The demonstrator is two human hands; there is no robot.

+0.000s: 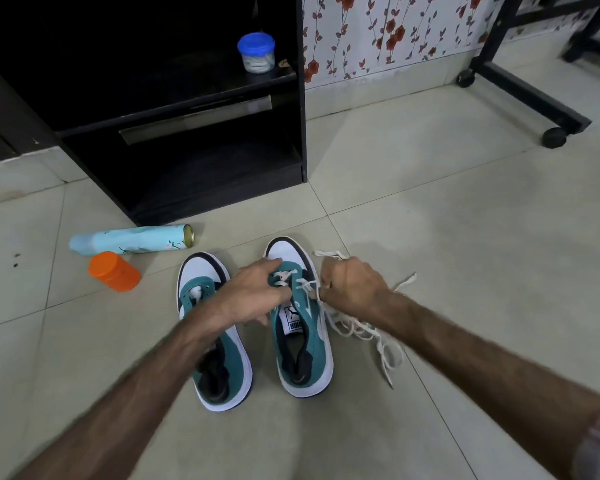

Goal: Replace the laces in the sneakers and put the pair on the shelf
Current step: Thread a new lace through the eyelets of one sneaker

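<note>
Lacing in progress on the right-hand sneaker, on the floor tiles just in front of the black shelf unit.

Left hand laid across that sneaker's lace area, fingers pressing down on the crossed white lace near the toe; right hand just right of the same sneaker, closed in a fist around lace strands, with loose lace trailing over the tiles further right. Second sneaker just left of the first, parallel, unlaced, partly under the left forearm. Left of the pair, between sneakers and shelf unit: an orange container and a pale blue spray can lying on its side. On the shelf unit's upper board, a blue-lidded tub.
</note>
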